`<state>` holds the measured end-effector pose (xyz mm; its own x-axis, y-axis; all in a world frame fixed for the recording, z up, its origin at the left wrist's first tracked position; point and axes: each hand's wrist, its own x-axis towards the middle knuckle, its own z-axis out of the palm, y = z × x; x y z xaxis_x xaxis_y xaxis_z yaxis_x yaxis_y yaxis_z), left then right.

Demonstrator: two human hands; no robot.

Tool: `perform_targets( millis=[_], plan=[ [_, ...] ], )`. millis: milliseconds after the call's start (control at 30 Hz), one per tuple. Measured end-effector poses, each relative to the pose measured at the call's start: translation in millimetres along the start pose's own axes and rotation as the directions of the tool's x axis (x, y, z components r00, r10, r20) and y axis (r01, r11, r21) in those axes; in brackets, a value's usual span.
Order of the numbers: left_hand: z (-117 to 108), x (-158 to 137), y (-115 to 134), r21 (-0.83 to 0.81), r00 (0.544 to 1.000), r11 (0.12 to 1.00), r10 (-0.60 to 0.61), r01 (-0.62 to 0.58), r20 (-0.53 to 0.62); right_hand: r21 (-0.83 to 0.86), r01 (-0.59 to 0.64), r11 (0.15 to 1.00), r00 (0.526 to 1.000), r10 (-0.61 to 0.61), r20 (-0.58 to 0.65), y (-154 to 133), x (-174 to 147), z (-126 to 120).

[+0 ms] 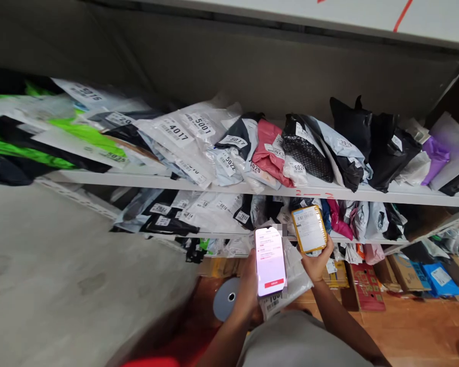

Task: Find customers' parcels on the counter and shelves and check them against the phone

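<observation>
My left hand (248, 280) is closed around a smartphone (271, 261) with a lit white screen and a red button near its bottom. Behind the phone hangs a white plastic mailer bag (296, 278) with a number label; which hand bears it is hard to tell. In my right hand (319, 260) is a small parcel box (309, 229) edged with yellow tape, its white shipping label facing up. The parcel is to the right of the phone, in front of the lower shelf.
Across the view runs a white metal shelf (367, 195) packed with numbered mailer bags (175, 131). More bags (216, 210) fill the level below. Cardboard boxes (367, 288) and a blue parcel (439, 279) lie near the floor at right. A grey disc (222, 300) is near my left forearm.
</observation>
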<state>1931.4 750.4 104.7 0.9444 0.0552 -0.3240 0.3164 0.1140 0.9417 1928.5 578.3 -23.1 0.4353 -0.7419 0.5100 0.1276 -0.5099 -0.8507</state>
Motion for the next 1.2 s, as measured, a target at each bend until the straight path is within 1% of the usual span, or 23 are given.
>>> perform_targets(
  millis=[100, 267, 400, 533, 733, 967, 1100, 1200],
  plan=[
    [0.8, -2.4, 2.4, -0.044, 1.0, 0.999, -0.02, 0.02, 0.006, -0.001, -0.001, 1.0, 0.999, 0.001, -0.039, 1.1, -0.2, -0.3],
    [-2.3, 0.8, -3.6, -0.057, 0.999, 0.998, -0.03, 0.031, 0.014, 0.008, 0.012, 1.0, 0.999, -0.012, -0.034, -1.1, -0.9, -0.6],
    [-7.4, 8.6, -16.0, -0.099, 0.999, 0.995, -0.03, 0.026, -0.04, -0.019, 0.04, 0.999, 0.999, -0.04, -0.03, -4.6, -0.6, -1.4],
    [-12.2, 16.1, -27.5, -0.147, 0.997, 0.986, -0.072, 0.073, 0.013, -0.032, 0.053, 0.998, 0.998, -0.054, -0.038, -8.2, 0.8, -2.4],
    [-18.3, 21.5, -34.5, -0.131, 0.999, 0.991, -0.033, 0.033, 0.007, -0.048, 0.047, 0.998, 0.997, -0.05, -0.051, -10.9, 1.3, -2.8],
    [-16.7, 20.4, -29.6, -0.119, 1.0, 0.993, 0.002, 0.001, 0.024, -0.05, 0.057, 0.997, 0.997, -0.06, -0.045, -8.5, 3.3, -4.9],
    [-11.8, 14.9, -21.6, -0.172, 0.999, 0.984, -0.035, 0.036, 0.011, -0.057, 0.048, 0.997, 0.998, -0.051, -0.047, -7.4, 3.2, -7.0],
    [-8.6, 9.8, -15.0, -0.168, 0.998, 0.984, -0.063, 0.065, 0.021, -0.063, 0.042, 0.997, 0.998, -0.044, -0.038, -7.8, 2.5, -8.2]
  ],
)
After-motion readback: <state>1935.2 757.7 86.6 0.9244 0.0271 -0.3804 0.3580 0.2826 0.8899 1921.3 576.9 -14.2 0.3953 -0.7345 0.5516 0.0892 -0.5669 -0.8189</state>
